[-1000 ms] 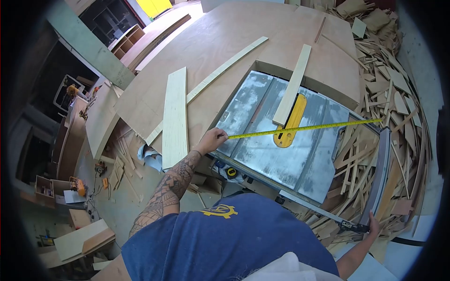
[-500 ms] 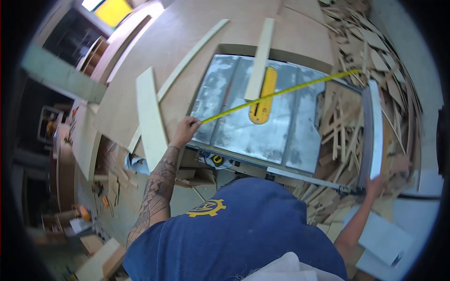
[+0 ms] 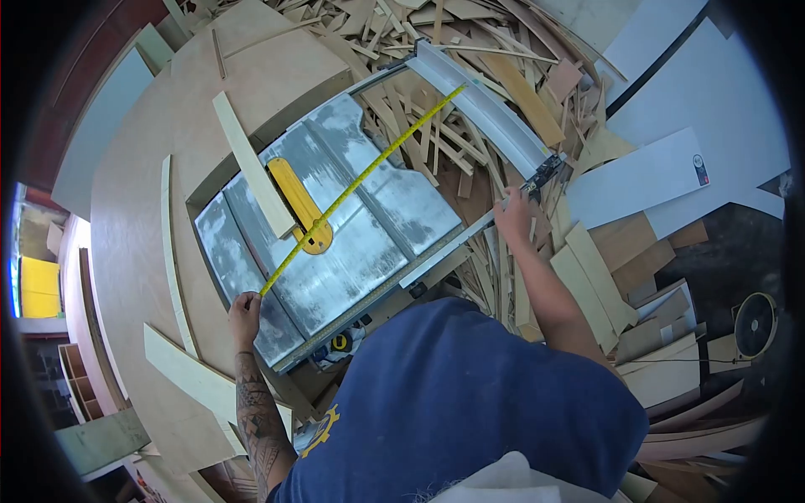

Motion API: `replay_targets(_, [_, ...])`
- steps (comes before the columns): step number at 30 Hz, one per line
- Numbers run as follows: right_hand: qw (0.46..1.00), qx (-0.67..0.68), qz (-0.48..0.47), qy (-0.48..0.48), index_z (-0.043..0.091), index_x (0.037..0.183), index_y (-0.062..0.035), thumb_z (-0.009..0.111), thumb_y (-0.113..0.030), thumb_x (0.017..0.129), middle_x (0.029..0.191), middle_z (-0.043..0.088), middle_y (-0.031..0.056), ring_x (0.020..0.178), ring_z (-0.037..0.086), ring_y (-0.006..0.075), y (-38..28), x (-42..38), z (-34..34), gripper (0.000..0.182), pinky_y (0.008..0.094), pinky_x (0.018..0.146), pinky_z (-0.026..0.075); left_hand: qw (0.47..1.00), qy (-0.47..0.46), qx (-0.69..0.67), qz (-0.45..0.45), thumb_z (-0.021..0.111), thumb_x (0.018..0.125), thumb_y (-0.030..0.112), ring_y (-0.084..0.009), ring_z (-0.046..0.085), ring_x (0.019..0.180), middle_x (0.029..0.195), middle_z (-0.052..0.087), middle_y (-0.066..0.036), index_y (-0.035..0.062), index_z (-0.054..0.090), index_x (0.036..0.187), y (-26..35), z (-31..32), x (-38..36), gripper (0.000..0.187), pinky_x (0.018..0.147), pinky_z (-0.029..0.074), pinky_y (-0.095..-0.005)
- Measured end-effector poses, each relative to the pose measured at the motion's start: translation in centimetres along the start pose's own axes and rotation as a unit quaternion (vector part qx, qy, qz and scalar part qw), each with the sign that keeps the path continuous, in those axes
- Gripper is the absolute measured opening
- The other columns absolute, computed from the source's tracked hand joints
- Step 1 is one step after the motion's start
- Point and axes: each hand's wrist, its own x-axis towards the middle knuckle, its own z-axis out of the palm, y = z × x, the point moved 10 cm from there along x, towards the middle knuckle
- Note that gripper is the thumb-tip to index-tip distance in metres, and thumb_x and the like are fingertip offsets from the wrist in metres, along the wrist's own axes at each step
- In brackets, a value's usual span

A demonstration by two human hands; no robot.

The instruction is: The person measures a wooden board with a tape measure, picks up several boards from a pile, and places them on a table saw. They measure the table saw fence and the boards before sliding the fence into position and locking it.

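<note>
Yellow tape (image 3: 360,180) runs taut across the grey saw table (image 3: 369,243), from the left hand (image 3: 245,312) at the table's near-left corner up to the fence (image 3: 486,105) on the far right. The left hand is closed around the tape's near end, fingers curled over it, and rests at the table's edge. The tape passes over the yellow insert (image 3: 295,199) in the middle of the table, just beside the lower end of a pale strip (image 3: 249,163) that lies slanted over the table's upper left edge.

The right hand (image 3: 513,220) sits at the near end of the fence, where a dark clamp (image 3: 545,173) meets the front rail (image 3: 449,247). Its fingers bend round the rail end there; how firmly it grips cannot be told.

The fence stands off the table's right side, over a heap of offcuts (image 3: 470,50) that spreads behind and to the right. A broad plywood top (image 3: 142,193) surrounds the table on the left, with two more strips (image 3: 189,377) lying on it. White boards (image 3: 637,180) lie to the right, beyond the scrap.
</note>
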Motion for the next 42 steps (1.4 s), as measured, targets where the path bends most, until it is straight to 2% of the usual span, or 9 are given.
replay_targets(8, [0.963, 0.171, 0.112, -0.174, 0.053, 0.133, -0.0003, 0.078, -0.028, 0.091, 0.119, 0.063, 0.0179, 0.106, 0.069, 0.0331, -1.5, -21.1, 11.0, 0.056, 0.0414, 0.088, 0.056, 0.998, -0.042, 0.019, 0.032, 0.073, 0.094, 0.024, -0.0262, 0.066, 0.079, 0.087, 0.067, -0.014, 0.0025, 0.077, 0.099, -1.0, 1.3, 4.7, 0.022, 0.076, 0.052, -0.0381])
replay_targets(10, [0.764, 0.393, 0.359, -0.364, 0.047, 0.144, -0.0024, 0.065, -0.043, 0.102, 0.132, 0.059, 0.0193, 0.113, 0.068, 0.0356, -3.3, -27.2, 16.2, 0.061, 0.0448, 0.093, 0.057, 0.995, -0.047, 0.028, 0.077, 0.073, 0.093, 0.025, -0.0298, 0.068, 0.083, 0.088, 0.068, -0.016, 0.003, 0.077, 0.1, -1.1, 1.6, 5.6, 0.023, 0.077, 0.053, -0.0406])
replay_targets(13, [0.678, 0.496, 0.405, -0.361, 0.038, 0.149, -0.0071, 0.046, -0.048, 0.11, 0.14, 0.049, 0.0221, 0.098, 0.073, 0.0325, -5.8, -29.5, 19.4, 0.057, 0.0448, 0.082, 0.062, 0.992, -0.055, 0.052, 0.099, 0.07, 0.093, 0.028, -0.0386, 0.069, 0.089, 0.091, 0.07, -0.021, 0.0033, 0.077, 0.1, -1.2, 2.5, 7.0, 0.026, 0.081, 0.054, -0.046])
replay_targets(18, [0.647, 0.514, 0.453, -0.335, 0.026, 0.148, -0.01, 0.039, -0.047, 0.112, 0.132, 0.051, 0.021, 0.09, 0.074, 0.0368, -6.0, -31.8, 23.3, 0.054, 0.05, 0.084, 0.063, 0.993, -0.051, 0.075, 0.069, 0.068, 0.093, 0.029, -0.0426, 0.069, 0.093, 0.093, 0.071, -0.024, 0.0038, 0.076, 0.099, -0.4, 3.3, 8.2, 0.027, 0.085, 0.054, -0.0508])
replay_targets(20, [0.642, 0.569, 0.455, -0.238, 0.041, 0.141, -0.0084, 0.042, -0.049, 0.111, 0.123, 0.057, 0.0179, 0.09, 0.072, 0.0351, -5.5, -31.4, 23.5, 0.05, 0.0485, 0.078, 0.06, 0.994, -0.038, 0.087, 0.058, 0.068, 0.094, 0.03, -0.0416, 0.069, 0.096, 0.097, 0.071, -0.023, 0.0056, 0.076, 0.101, -1.0, 3.3, 8.5, 0.027, 0.087, 0.055, -0.0504])
replay_targets(25, [0.758, 0.496, 0.377, -0.194, 0.054, 0.114, -0.0014, 0.04, -0.047, 0.112, 0.084, 0.059, 0.0102, 0.059, 0.061, 0.0227, -5.2, -30.2, 22.5, 0.048, 0.0415, 0.062, 0.059, 0.992, -0.037, 0.11, 0.047, 0.067, 0.096, 0.032, -0.04, 0.069, 0.1, 0.104, 0.07, -0.02, 0.0088, 0.076, 0.104, -0.4, 3.0, 8.3, 0.026, 0.089, 0.055, -0.0495])
replay_targets(34, [0.628, 0.523, 0.509, -0.27, 0.053, 0.095, -0.0017, 0.032, -0.048, 0.11, 0.062, 0.048, 0.0106, 0.05, 0.049, 0.021, -5.7, -31.1, 22.5, 0.054, 0.0427, 0.067, 0.062, 0.991, -0.002, 0.123, 0.048, 0.067, 0.096, 0.031, -0.0396, 0.068, 0.099, 0.101, 0.069, -0.019, 0.0088, 0.076, 0.103, 1.0, 3.1, 7.6, 0.025, 0.088, 0.055, -0.0501])
replay_targets(36, [0.502, 0.555, 0.56, -0.355, 0.052, 0.089, -0.0029, 0.032, -0.052, 0.11, 0.059, 0.047, 0.0098, 0.049, 0.046, 0.0203, -6.1, -32.6, 24.2, 0.057, 0.0433, 0.067, 0.062, 0.99, 0.005, 0.132, 0.049, 0.067, 0.096, 0.031, -0.0397, 0.068, 0.099, 0.101, 0.069, -0.018, 0.0102, 0.076, 0.102, 1.2, 3.1, 7.6, 0.024, 0.087, 0.055, -0.0511])
replay_targets(42, [0.546, 0.526, 0.58, -0.298, 0.05, 0.086, -0.0031, 0.031, -0.056, 0.107, 0.056, 0.045, 0.0076, 0.045, 0.042, 0.0198, -7.2, -31.7, 22.3, 0.06, 0.0432, 0.066, 0.06, 0.99, 0.018, 0.128, 0.05, 0.067, 0.097, 0.031, -0.0395, 0.068, 0.098, 0.101, 0.069, -0.017, 0.0089, 0.076, 0.104, 0.9, 3.2, 7.3, 0.025, 0.087, 0.055, -0.0492])
